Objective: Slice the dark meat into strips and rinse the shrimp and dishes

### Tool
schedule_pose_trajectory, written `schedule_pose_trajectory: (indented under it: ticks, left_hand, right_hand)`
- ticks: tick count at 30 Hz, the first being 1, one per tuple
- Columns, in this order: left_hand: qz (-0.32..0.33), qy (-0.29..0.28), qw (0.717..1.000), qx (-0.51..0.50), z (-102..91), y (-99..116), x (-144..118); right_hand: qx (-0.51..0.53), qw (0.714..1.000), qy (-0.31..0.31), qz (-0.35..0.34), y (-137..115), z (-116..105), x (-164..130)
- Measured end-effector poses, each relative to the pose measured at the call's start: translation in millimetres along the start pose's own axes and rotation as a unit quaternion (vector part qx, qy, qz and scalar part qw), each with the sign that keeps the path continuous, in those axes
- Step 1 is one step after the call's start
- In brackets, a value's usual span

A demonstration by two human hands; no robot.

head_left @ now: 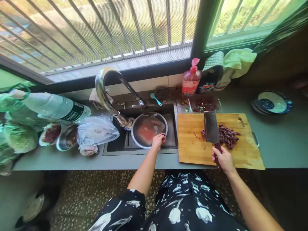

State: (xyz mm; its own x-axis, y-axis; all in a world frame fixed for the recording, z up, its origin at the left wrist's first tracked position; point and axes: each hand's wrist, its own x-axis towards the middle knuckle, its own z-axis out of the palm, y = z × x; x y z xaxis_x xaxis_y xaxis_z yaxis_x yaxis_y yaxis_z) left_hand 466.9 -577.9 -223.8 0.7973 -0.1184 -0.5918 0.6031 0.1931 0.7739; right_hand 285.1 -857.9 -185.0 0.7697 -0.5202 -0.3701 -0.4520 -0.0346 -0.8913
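My right hand (226, 160) grips the dark handle of a cleaver (211, 126), its blade lying over the wooden cutting board (192, 150). Just right of the blade sits a heap of sliced dark red meat (227, 136), with a few scraps to its left. Over the right front rim of a metal bowl (134, 141), my left hand (158, 141) is closed on a small dark red piece of meat (164, 138). Reddish water fills that bowl, with a pale lump partly under the surface. The bowl stands in the dark sink (169, 118).
A curved faucet (102, 86) arches over the sink. Behind the board are a clear tray of dark meat (204, 104) and a pink soap bottle (191, 78). Stacked bowls (273, 102) stand right. Left are a plastic bag (97, 130), a steel bowl (64, 141) and a large water bottle (56, 106).
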Motion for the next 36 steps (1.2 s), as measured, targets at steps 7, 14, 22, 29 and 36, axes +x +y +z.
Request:
schedule_pose_trajectory:
  ticks: [7, 14, 22, 29, 36]
  left_hand:
    - [0.010, -0.010, 0.999, 0.032, -18.5, -0.6, 8.8]
    - [0.042, -0.029, 0.995, 0.082, -12.3, -3.4, 14.8]
    - [0.067, -0.019, 0.993, 0.097, -4.6, -2.4, 13.7]
    - [0.054, -0.001, 0.996, 0.076, -9.7, -1.5, 13.0]
    - [0.032, 0.040, 0.997, 0.049, -15.6, 11.3, 8.7]
  right_hand:
    - [0.023, 1.000, -0.014, 0.010, -4.4, 32.9, -12.9]
    - [-0.151, 0.987, 0.020, -0.048, -0.3, 35.4, -24.0]
    - [-0.441, 0.864, 0.019, -0.243, 17.1, 33.0, -38.0]
    - [-0.584, 0.747, 0.013, -0.317, 39.5, 24.2, -32.8]
    - [-0.594, 0.736, 0.006, -0.325, 63.4, 7.0, -10.5]
